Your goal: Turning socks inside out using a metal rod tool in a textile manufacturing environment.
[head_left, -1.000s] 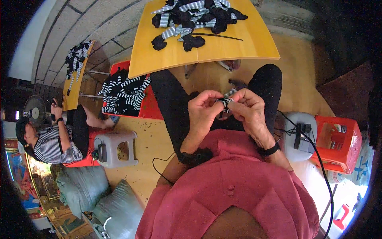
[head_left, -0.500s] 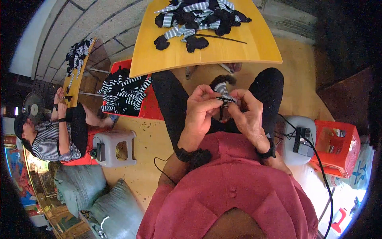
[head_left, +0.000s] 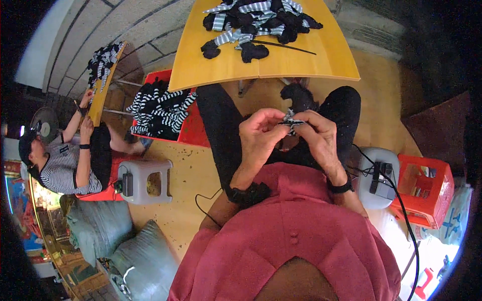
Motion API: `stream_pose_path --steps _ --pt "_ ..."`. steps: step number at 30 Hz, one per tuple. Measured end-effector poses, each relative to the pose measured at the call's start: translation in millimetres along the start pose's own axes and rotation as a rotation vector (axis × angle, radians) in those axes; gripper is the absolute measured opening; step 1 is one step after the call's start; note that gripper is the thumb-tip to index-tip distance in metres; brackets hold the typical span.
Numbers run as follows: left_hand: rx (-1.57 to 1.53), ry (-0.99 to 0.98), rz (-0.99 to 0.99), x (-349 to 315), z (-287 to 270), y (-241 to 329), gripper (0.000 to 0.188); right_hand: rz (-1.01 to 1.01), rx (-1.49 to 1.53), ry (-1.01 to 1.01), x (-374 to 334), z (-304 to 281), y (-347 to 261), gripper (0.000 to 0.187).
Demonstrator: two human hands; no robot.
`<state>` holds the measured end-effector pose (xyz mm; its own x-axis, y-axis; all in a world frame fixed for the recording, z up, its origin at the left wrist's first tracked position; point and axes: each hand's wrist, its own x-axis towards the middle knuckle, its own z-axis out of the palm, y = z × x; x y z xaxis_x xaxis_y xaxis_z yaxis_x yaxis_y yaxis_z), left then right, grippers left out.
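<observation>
In front of my lap, my left hand (head_left: 262, 134) and my right hand (head_left: 317, 136) are close together, fingertips pinched on a small knitted piece (head_left: 297, 98). Its fuzzy black end hangs out beyond the fingers, and a grey-and-white striped part is bunched between them. A narrow dark strip lies across the fingertips; what it is I cannot make out. On the yellow table (head_left: 236, 72) beyond my knees lies a pile of similar striped pieces (head_left: 271, 25) with fuzzy black ends. A thin dark stick (head_left: 286, 47) rests at the pile's near side.
Left of my knee stands a red crate (head_left: 196, 131) of black-and-white striped knits (head_left: 161, 111). A co-worker (head_left: 65, 170) sits far left by another narrow table (head_left: 106, 90). Grey stools (head_left: 145, 181) flank me, with stuffed sacks (head_left: 143, 258) lower left. A black cable (head_left: 410, 226) runs down on the right.
The knitted piece has turned in my fingers, so its fuzzy black end now spreads to the right beyond my hands. Both hands stay pinched together. The co-worker's hands have moved apart.
</observation>
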<state>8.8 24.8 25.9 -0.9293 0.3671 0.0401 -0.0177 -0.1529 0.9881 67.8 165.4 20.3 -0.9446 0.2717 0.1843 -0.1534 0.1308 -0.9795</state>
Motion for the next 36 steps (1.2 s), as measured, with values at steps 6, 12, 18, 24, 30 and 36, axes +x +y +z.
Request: stream_pose_path --steps 6,12,18,24,30,36 --pt "0.085 0.015 0.025 0 -6 1 0.012 0.051 0.177 -0.091 -10 8 2 0.008" --pt "-0.184 -0.016 -0.212 4 -11 -1 0.014 0.071 0.19 -0.116 -12 12 6 0.009" --pt "-0.756 -0.151 -0.399 11 -22 -5 0.021 0.153 0.234 0.03 -9 16 2 0.014" --pt "-0.73 -0.442 -0.412 0 -17 2 0.032 0.105 0.149 0.122 -12 8 -2 0.009" --pt "-0.761 -0.401 -0.388 -2 -23 4 0.036 -0.017 0.133 0.001 -7 3 0 0.006" --pt "-0.346 -0.181 -0.085 -1 -12 7 0.037 -0.149 0.14 -0.008 -6 3 -5 0.007"
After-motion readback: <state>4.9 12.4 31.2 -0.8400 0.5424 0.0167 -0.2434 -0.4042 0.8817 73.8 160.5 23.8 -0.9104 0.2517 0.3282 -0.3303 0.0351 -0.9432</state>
